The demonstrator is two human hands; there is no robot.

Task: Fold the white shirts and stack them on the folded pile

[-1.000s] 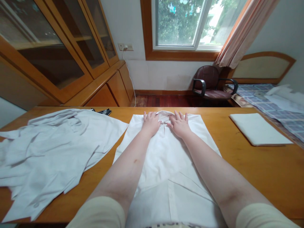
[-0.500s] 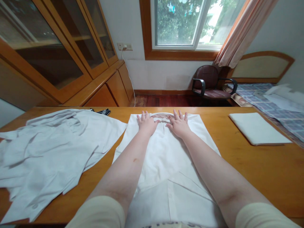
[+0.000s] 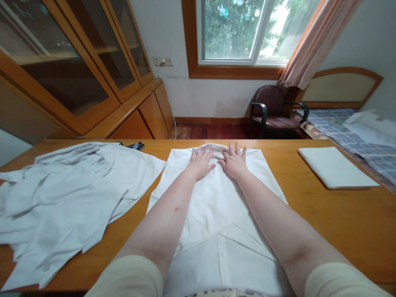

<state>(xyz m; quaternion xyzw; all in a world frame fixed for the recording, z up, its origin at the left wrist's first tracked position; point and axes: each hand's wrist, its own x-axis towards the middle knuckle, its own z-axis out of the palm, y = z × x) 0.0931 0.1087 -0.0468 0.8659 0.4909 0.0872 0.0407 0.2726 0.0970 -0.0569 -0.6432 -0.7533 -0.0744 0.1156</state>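
A white shirt (image 3: 210,202) lies spread in front of me, its sides folded inward and its collar end toward the table's far edge. My left hand (image 3: 200,164) rests on the cloth just left of the collar (image 3: 213,147), fingers stretched out. On the other side of the collar, my right hand (image 3: 234,161) lies with its fingers spread on the fabric. Both hands press from above, and the thumbs point toward each other. Part of the collar is hidden under the fingers.
On the wooden table (image 3: 321,222), a crumpled white garment (image 3: 64,194) covers the left side, with a black-and-white striped item (image 3: 135,146) behind it. A folded white cloth (image 3: 337,167) sits at the right. Beyond are a cabinet (image 3: 123,111) and an armchair (image 3: 272,107).
My left hand has shifted right and slightly nearer to me, closer to the collar's middle. The collar edge bulges a little farther out. My right hand has moved only slightly.
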